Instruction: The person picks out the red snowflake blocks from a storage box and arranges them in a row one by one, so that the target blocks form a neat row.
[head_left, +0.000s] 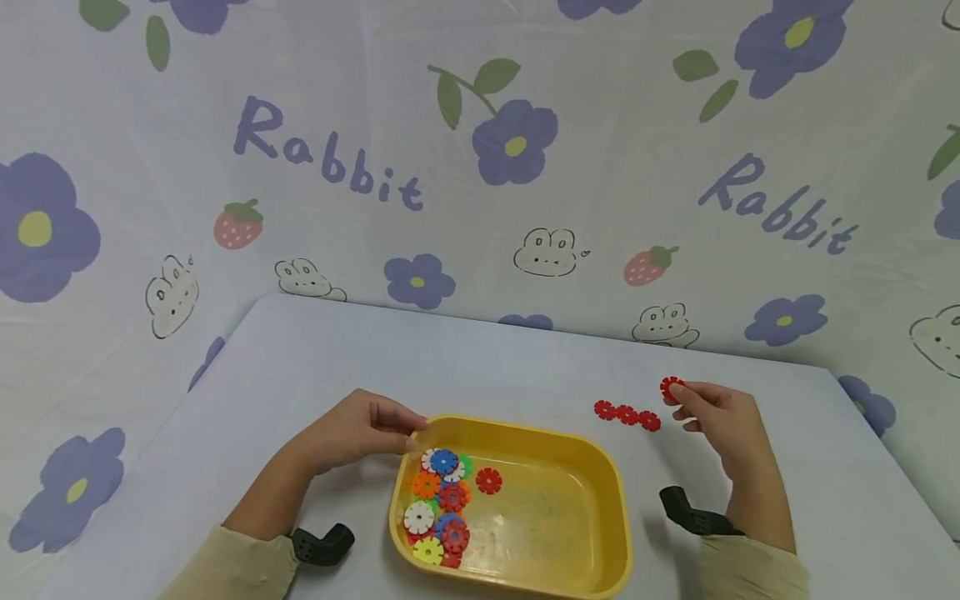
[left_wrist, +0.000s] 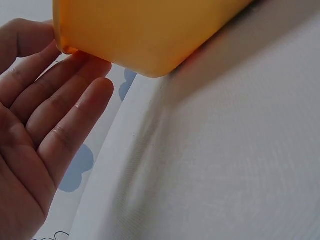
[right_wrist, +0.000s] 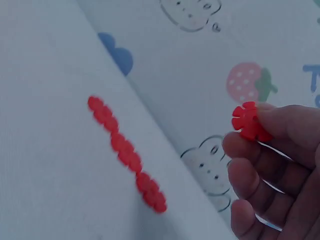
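Note:
My right hand (head_left: 716,410) pinches a red notched disc (right_wrist: 247,121) between thumb and forefinger, held above the table. Just left of it, a row of 3 red notched discs (head_left: 627,414) lies on the white surface, edge to edge. With thumb and fingertips, my left hand (head_left: 367,432) grips the rim of a yellow tray (head_left: 517,427) at its far left corner; in the left wrist view its fingers (left_wrist: 75,112) reach under the rim. Piled along the tray's left side are several discs in white, blue, orange, yellow, green and red. One red disc (head_left: 489,481) lies apart from the pile.
The white table (head_left: 337,350) ends at a patterned cloth backdrop (head_left: 465,208) with flowers, rabbits and strawberries. A black wrist mount (head_left: 322,546) sits on the left wrist, another black mount (head_left: 696,515) on the right.

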